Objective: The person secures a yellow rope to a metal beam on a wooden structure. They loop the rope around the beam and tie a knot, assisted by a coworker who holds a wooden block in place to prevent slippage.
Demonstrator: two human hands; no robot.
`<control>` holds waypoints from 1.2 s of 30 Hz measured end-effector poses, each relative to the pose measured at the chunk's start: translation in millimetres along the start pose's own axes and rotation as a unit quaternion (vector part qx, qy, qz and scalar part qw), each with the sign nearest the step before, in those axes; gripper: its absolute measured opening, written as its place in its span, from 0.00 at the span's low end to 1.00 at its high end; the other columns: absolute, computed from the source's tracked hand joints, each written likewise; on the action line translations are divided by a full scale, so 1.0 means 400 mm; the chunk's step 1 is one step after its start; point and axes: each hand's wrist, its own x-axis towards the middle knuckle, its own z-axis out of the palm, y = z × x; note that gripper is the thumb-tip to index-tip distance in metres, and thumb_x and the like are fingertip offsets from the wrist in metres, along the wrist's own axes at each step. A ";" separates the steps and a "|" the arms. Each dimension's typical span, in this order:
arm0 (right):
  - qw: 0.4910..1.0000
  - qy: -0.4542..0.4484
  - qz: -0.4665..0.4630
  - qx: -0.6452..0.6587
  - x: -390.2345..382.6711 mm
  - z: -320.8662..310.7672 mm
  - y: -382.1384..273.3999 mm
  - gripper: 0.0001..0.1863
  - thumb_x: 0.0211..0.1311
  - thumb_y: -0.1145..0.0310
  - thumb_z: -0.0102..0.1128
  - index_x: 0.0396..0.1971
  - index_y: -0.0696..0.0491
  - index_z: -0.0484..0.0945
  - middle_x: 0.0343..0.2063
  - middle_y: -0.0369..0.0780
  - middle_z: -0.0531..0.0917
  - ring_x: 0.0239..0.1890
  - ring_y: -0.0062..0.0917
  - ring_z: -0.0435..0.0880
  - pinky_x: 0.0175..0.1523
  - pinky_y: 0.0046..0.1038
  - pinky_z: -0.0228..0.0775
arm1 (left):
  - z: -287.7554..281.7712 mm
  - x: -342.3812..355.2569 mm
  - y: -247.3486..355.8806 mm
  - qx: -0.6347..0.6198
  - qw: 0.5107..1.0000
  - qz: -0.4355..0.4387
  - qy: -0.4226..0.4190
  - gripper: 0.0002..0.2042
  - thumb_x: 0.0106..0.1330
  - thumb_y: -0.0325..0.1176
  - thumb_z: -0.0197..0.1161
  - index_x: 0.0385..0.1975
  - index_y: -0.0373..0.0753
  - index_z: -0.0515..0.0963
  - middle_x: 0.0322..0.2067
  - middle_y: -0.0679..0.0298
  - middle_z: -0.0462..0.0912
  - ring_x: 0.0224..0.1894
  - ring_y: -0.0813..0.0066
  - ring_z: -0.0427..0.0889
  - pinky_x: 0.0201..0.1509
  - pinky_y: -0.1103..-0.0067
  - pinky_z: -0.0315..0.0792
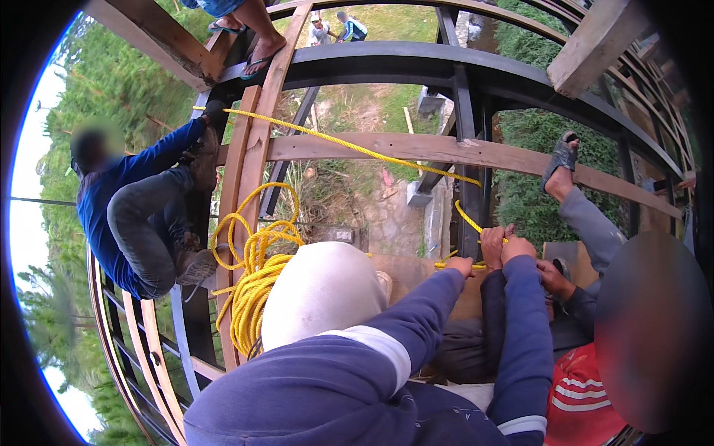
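Observation:
A yellow rope (468, 217) passes by a dark steel post (465, 104) at centre right. My left hand (462, 266), in a blue sleeve, is closed on a low stretch of it. Slightly higher and to the right, my right hand (518, 250) is closed round the rope by the post. Between my hands, a co-worker's dark-sleeved hand (491, 247) also grips it; that person's other hand (555, 279) is near my right forearm. A long taut stretch of rope (335, 137) runs to the far left. Loose rope coils (260, 297) lie beside my pale-trousered knee (323, 290).
Wooden beams (387, 145) and a curved black steel beam (357, 63) frame a drop to the ground. A blue-clad person (141, 201) crouches at left, holding rope. A sandalled foot (264, 59) stands above. The red-shirted co-worker (584, 386) sits close at right.

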 end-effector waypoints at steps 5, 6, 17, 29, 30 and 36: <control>1.000 0.005 -0.006 0.000 -0.005 0.019 0.003 0.15 0.58 0.67 0.45 0.43 0.53 0.77 0.35 0.48 0.82 0.40 0.41 0.81 0.46 0.39 0.72 | 0.008 0.011 -0.014 -0.041 0.998 -0.016 -0.033 0.18 0.53 0.43 0.66 0.37 0.38 0.75 0.34 0.53 0.81 0.40 0.53 0.79 0.44 0.65 0.72; 1.000 0.026 -0.009 0.010 0.005 0.033 0.014 0.17 0.58 0.67 0.45 0.45 0.53 0.75 0.35 0.47 0.82 0.40 0.41 0.81 0.46 0.39 0.73 | 0.012 0.017 -0.021 -0.071 0.997 -0.030 -0.028 0.18 0.53 0.44 0.66 0.37 0.38 0.75 0.34 0.53 0.81 0.40 0.53 0.79 0.43 0.65 0.72; 0.997 0.055 -0.012 -0.045 -0.003 0.007 -0.006 0.13 0.56 0.67 0.47 0.39 0.50 0.77 0.34 0.44 0.83 0.43 0.35 0.81 0.56 0.41 0.60 | 0.020 0.019 -0.072 -0.051 0.999 -0.006 -0.008 0.17 0.52 0.44 0.66 0.35 0.39 0.75 0.31 0.54 0.81 0.37 0.53 0.80 0.41 0.64 0.71; 0.999 0.032 -0.034 -0.004 0.050 0.117 0.038 0.12 0.56 0.69 0.47 0.37 0.51 0.78 0.37 0.43 0.82 0.41 0.35 0.81 0.58 0.43 0.59 | -0.021 -0.018 -0.007 0.081 0.995 0.050 0.011 0.15 0.53 0.42 0.65 0.33 0.37 0.75 0.31 0.53 0.81 0.37 0.54 0.80 0.41 0.64 0.71; 0.999 0.035 -0.038 0.005 0.050 0.124 0.045 0.12 0.57 0.69 0.46 0.37 0.52 0.78 0.37 0.42 0.82 0.41 0.35 0.81 0.58 0.44 0.59 | -0.019 -0.015 -0.007 0.073 0.996 0.046 0.005 0.16 0.53 0.42 0.65 0.33 0.37 0.75 0.32 0.54 0.81 0.38 0.54 0.80 0.41 0.64 0.71; 0.994 0.071 -0.036 -0.071 0.035 0.099 0.038 0.12 0.58 0.69 0.45 0.37 0.50 0.77 0.36 0.41 0.81 0.42 0.35 0.80 0.57 0.46 0.58 | -0.003 0.006 -0.049 0.046 0.998 0.021 -0.022 0.17 0.52 0.44 0.66 0.35 0.38 0.76 0.33 0.55 0.81 0.39 0.55 0.80 0.42 0.65 0.71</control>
